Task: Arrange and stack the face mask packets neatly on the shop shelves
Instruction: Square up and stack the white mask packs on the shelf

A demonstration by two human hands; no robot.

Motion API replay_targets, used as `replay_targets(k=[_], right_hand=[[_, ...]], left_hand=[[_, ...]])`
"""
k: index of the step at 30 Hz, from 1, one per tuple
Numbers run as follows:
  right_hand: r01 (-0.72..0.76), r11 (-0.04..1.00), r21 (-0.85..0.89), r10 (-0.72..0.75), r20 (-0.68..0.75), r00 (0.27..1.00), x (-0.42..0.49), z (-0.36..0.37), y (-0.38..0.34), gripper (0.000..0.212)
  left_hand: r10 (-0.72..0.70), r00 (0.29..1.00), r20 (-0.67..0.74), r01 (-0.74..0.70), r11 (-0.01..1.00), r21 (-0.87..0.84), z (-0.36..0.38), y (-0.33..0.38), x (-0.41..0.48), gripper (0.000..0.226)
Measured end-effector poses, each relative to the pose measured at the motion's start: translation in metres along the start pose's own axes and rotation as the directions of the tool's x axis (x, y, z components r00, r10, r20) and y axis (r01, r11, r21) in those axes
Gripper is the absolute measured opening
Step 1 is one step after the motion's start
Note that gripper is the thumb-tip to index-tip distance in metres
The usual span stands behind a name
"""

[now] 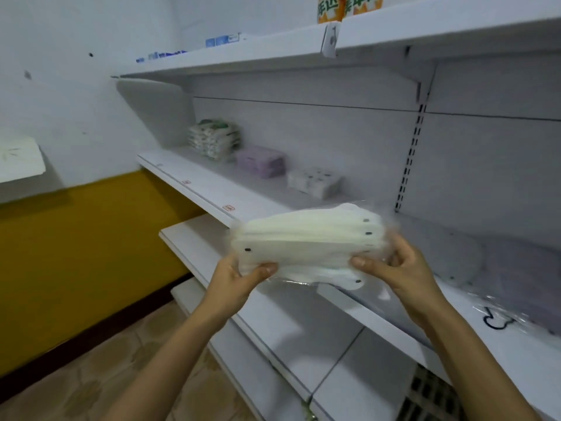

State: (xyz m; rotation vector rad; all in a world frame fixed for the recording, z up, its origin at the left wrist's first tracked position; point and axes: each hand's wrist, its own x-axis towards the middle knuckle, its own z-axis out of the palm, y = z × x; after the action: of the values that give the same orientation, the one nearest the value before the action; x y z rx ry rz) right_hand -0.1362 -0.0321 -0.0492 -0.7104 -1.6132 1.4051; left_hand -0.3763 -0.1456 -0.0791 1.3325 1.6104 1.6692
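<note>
My left hand (239,276) and right hand (394,265) each pinching an end of the white face mask packets (306,244), white shelf (212,189) just beyond them

Fingers of the left hand (239,276) and right hand (394,264) hidden behind the stack of mask packets (306,241). Orange packs (346,6) cut off by the top edge. Packets at far right (522,287) cut off, blurred. Price tags (228,208) illegible.
</note>
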Motion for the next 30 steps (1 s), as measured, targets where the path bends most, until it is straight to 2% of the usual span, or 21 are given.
replay_targets(k=[2, 3, 4, 7, 10, 14, 16, 18, 20, 23, 25, 27, 28, 30], right_hand=[[-0.009, 1.0, -0.008, 0.009, -0.029, 1.0, -0.012, -0.007, 0.0, 0.046], [-0.007, 1.0, -0.012, 0.006, -0.061, 0.998, -0.016, -0.01, 0.0, 0.036], [-0.001, 1.0, -0.017, -0.001, -0.102, 0.995, -0.02, -0.015, 0.002, 0.026], [0.02, 0.999, -0.039, -0.029, -0.232, 0.972, -0.023, -0.027, 0.004, 0.02], [0.056, 0.997, -0.061, -0.073, -0.329, 0.941, -0.014, -0.037, 0.007, 0.03], [0.068, 0.994, -0.089, -0.1, -0.418, 0.903, 0.018, -0.037, 0.007, 0.031], [-0.003, 0.996, -0.09, -0.035, -0.418, 0.908, 0.034, -0.033, 0.014, 0.033], [-0.1, 0.994, -0.041, 0.078, -0.359, 0.93, 0.043, -0.026, 0.028, 0.037], [-0.204, 0.977, -0.062, 0.172, -0.343, 0.924, 0.049, -0.018, 0.039, 0.036], [-0.179, 0.983, -0.044, 0.149, -0.379, 0.913, 0.066, -0.018, 0.045, 0.043], [-0.174, 0.974, -0.147, 0.082, -0.485, 0.871, 0.079, -0.025, 0.043, 0.039], [-0.203, 0.953, -0.225, 0.069, -0.491, 0.868, 0.087, -0.027, 0.04, 0.046], [-0.202, 0.953, -0.228, 0.074, -0.468, 0.881, 0.089, -0.027, 0.042, 0.053], [-0.215, 0.968, -0.126, 0.13, -0.481, 0.867, 0.091, -0.026, 0.054, 0.07]], left_hand=[[0.015, 0.999, 0.046, -0.016, 1.0, 0.025, 0.011, 0.001, 0.006, 0.054], [0.028, 0.997, 0.072, -0.03, 0.999, 0.034, 0.018, 0.002, 0.01, 0.057], [0.041, 0.994, 0.097, -0.044, 0.998, 0.035, 0.025, 0.002, 0.014, 0.056], [0.051, 0.985, 0.164, -0.055, 0.998, 0.021, 0.049, 0.0, 0.033, 0.047], [0.073, 0.978, 0.196, -0.077, 0.997, 0.009, 0.067, -0.005, 0.067, 0.043], [0.101, 0.955, 0.278, -0.104, 0.995, -0.004, 0.072, -0.015, 0.125, 0.07], [0.076, 0.934, 0.35, -0.092, 0.995, 0.03, 0.069, -0.027, 0.148, 0.072], [0.027, 0.904, 0.427, -0.092, 0.987, 0.132, 0.065, -0.045, 0.164, 0.066], [-0.011, 0.88, 0.475, -0.076, 0.984, 0.163, 0.061, -0.064, 0.178, 0.054], [0.034, 0.879, 0.475, -0.089, 0.992, 0.094, 0.065, -0.072, 0.207, 0.049], [0.072, 0.877, 0.475, -0.107, 0.993, 0.046, 0.072, -0.071, 0.225, 0.063], [0.087, 0.845, 0.527, -0.113, 0.993, 0.017, 0.077, -0.077, 0.238, 0.079], [0.074, 0.821, 0.566, -0.096, 0.995, 0.01, 0.078, -0.081, 0.243, 0.084], [0.046, 0.788, 0.614, -0.033, 0.999, -0.032, 0.081, -0.09, 0.249, 0.085]])
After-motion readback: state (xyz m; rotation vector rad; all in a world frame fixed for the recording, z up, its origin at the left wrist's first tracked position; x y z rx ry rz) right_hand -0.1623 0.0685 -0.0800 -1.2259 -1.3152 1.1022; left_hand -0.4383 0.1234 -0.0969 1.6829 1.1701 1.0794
